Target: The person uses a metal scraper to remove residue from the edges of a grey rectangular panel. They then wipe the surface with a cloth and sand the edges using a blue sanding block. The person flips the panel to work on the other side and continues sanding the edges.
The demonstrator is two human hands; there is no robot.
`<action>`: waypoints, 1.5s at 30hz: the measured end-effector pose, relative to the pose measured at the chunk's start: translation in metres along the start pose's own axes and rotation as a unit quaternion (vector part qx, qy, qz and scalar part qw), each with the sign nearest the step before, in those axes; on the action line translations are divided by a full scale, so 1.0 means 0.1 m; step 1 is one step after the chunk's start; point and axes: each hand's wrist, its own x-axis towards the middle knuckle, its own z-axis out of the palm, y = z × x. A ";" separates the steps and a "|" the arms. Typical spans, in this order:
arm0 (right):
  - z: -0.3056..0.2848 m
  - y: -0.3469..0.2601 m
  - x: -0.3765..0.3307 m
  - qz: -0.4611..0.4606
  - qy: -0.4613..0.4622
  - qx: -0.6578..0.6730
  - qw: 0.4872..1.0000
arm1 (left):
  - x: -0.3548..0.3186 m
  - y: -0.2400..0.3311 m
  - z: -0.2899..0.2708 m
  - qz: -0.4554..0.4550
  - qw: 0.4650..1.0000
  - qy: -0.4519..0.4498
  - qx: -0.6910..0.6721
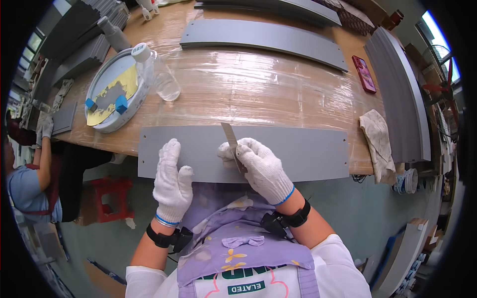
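Note:
A long grey panel [208,149] with small holes at its ends lies along the near table edge, jutting slightly over it. In a white knit glove, my left hand [172,184] is flat on the panel's left part, fingers stretched and thumb apart. My right hand [261,169], gloved the same way, is closed around a thin flat metal strip, like a scraper blade [229,134]. The strip points up and slightly left over the panel's middle. Its lower end is partly hidden by the glove.
A round white tub [94,102] carries yellow sandpaper and blue pieces; a clear bottle [166,84] stands beside it. Another grey panel [263,39] lies farther back. At the right are a red phone [364,74], a cloth [377,139] and stacked panels [397,99]. A co-worker [35,179] sits left.

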 end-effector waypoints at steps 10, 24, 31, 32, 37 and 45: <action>-1.00 -0.10 0.04 -0.201 0.130 0.244 0.940 | 0.41 0.46 0.79 0.139 0.961 -0.229 0.065; -2.62 -0.29 -0.62 -0.299 0.288 0.120 0.902 | -0.33 -1.21 -1.04 -0.182 0.837 -0.066 0.511; -2.96 -0.34 -0.94 -0.284 0.372 0.106 0.877 | -0.33 -1.06 -0.94 0.004 0.923 -0.071 0.379; -3.07 -0.32 -1.09 -0.288 0.390 0.107 0.868 | -0.28 -1.00 -0.86 0.059 0.941 -0.079 0.324; -2.86 -0.21 -1.62 -0.301 0.447 0.172 0.825 | -0.11 -0.68 -0.48 0.203 0.922 -0.130 0.304; -2.05 -0.71 -1.86 -0.386 0.308 0.201 0.846 | 0.36 -0.10 -0.83 0.245 0.938 -0.079 0.231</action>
